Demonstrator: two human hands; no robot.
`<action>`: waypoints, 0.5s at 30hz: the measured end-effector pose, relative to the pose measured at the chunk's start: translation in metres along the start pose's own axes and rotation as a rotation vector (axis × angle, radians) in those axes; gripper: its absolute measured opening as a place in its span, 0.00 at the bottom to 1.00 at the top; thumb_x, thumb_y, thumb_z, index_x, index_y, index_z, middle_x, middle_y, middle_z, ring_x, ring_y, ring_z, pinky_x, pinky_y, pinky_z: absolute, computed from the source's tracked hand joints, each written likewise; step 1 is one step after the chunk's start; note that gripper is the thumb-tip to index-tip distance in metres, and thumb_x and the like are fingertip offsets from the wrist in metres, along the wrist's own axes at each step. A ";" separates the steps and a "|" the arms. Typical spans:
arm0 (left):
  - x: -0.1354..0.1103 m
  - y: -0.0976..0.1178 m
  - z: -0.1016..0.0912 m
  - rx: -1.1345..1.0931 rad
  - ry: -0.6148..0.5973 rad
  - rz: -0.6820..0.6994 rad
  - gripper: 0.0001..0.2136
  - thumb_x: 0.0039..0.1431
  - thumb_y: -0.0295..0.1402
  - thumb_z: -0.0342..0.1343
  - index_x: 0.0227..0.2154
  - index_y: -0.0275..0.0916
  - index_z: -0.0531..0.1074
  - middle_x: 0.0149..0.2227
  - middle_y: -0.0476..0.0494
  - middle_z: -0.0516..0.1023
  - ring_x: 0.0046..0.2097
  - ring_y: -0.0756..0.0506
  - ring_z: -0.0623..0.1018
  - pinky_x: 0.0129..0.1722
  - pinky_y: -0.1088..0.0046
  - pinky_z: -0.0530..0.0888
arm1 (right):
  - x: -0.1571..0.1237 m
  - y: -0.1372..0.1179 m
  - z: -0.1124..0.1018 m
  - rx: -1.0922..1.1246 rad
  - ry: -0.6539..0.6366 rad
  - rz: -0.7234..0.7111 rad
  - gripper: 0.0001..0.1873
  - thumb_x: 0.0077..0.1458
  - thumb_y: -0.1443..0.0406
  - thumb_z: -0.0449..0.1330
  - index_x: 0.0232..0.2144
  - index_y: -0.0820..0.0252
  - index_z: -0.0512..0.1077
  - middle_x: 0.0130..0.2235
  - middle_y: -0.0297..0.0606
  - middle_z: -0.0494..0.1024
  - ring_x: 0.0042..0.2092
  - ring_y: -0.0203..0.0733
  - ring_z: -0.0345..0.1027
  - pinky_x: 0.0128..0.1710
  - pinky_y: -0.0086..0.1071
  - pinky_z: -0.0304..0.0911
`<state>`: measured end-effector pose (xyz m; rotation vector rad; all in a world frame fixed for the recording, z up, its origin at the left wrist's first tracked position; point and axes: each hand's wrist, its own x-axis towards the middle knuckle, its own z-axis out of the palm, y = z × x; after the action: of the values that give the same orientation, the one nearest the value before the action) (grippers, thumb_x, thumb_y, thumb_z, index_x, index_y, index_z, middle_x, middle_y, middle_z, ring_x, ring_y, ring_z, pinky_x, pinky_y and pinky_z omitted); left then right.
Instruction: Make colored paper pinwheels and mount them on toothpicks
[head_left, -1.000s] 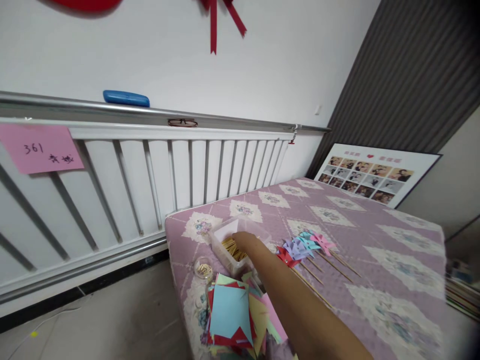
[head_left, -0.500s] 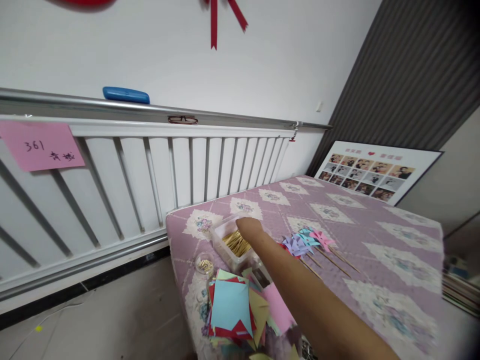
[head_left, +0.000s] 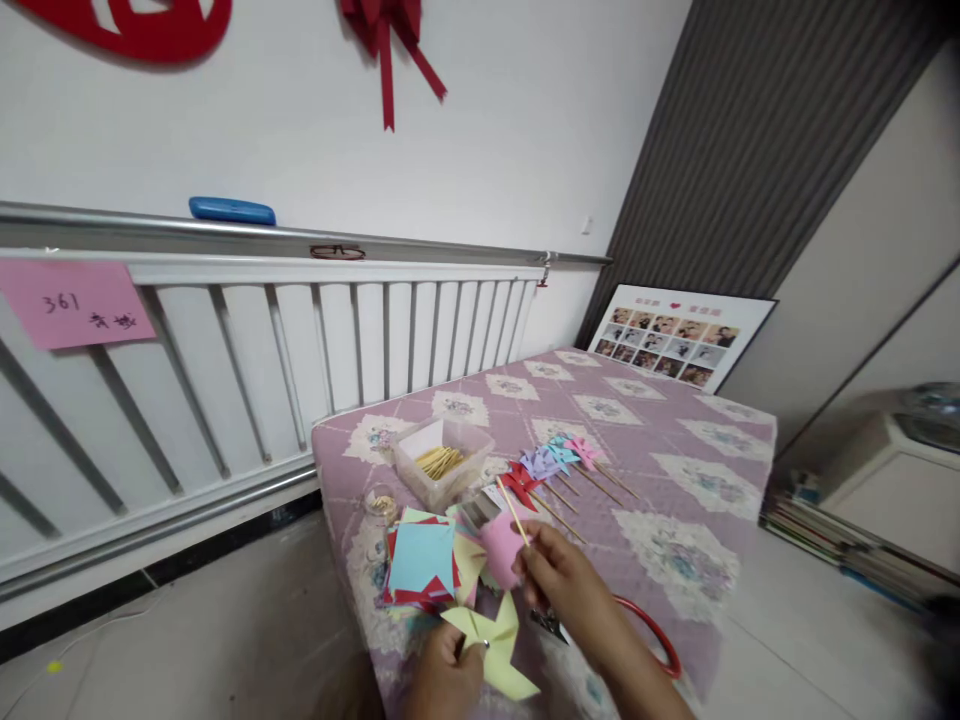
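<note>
My right hand (head_left: 559,578) is closed in a pinch on a thin wooden stick (head_left: 511,509) that points up and to the left. Low in the frame my left hand (head_left: 444,680) grips a yellow paper pinwheel (head_left: 493,647) at its centre. Both hands hover over the near corner of a bed with a purple quilted cover (head_left: 660,470). Just beyond them lies a pile of coloured paper squares (head_left: 424,558). A clear plastic box of wooden sticks (head_left: 441,465) stands further back. A row of finished pinwheels on sticks (head_left: 553,463) lies to its right.
A small clear tub (head_left: 380,505) sits at the bed's left edge. Red-handled scissors (head_left: 651,632) lie by my right wrist. A white slatted rail (head_left: 315,340) with a pink note (head_left: 71,303) runs on the left. A photo board (head_left: 675,335) leans at the far wall; books (head_left: 817,525) are stacked on the floor.
My right hand has drawn back from the box of sticks toward me, now pinching one stick. My left hand with the yellow pinwheel has come into view. The camera pulled back and tilted.
</note>
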<state>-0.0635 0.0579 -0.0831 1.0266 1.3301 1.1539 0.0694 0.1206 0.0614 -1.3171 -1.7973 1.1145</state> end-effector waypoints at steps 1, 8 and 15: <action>-0.001 0.000 0.000 -0.021 0.007 0.013 0.10 0.50 0.28 0.50 0.33 0.38 0.76 0.32 0.45 0.80 0.35 0.44 0.77 0.35 0.72 0.71 | -0.021 0.011 0.005 0.185 0.007 0.052 0.14 0.59 0.55 0.48 0.40 0.57 0.66 0.25 0.28 0.69 0.17 0.30 0.54 0.16 0.24 0.50; -0.005 -0.004 -0.001 -0.152 0.026 0.055 0.10 0.47 0.32 0.56 0.34 0.36 0.76 0.30 0.46 0.79 0.34 0.44 0.76 0.37 0.70 0.70 | -0.114 0.046 0.024 0.591 0.045 0.213 0.24 0.50 0.44 0.56 0.33 0.57 0.68 0.19 0.24 0.62 0.16 0.25 0.42 0.14 0.22 0.35; -0.016 0.003 0.000 -0.347 0.076 0.026 0.07 0.43 0.32 0.62 0.26 0.35 0.75 0.23 0.48 0.76 0.26 0.49 0.71 0.28 0.74 0.66 | -0.150 0.047 0.017 0.601 0.068 0.191 0.25 0.50 0.42 0.55 0.33 0.58 0.69 0.18 0.23 0.61 0.15 0.26 0.40 0.13 0.23 0.35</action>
<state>-0.0625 0.0426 -0.0771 0.7555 1.1248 1.3974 0.1183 -0.0201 0.0095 -1.1451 -1.1622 1.5390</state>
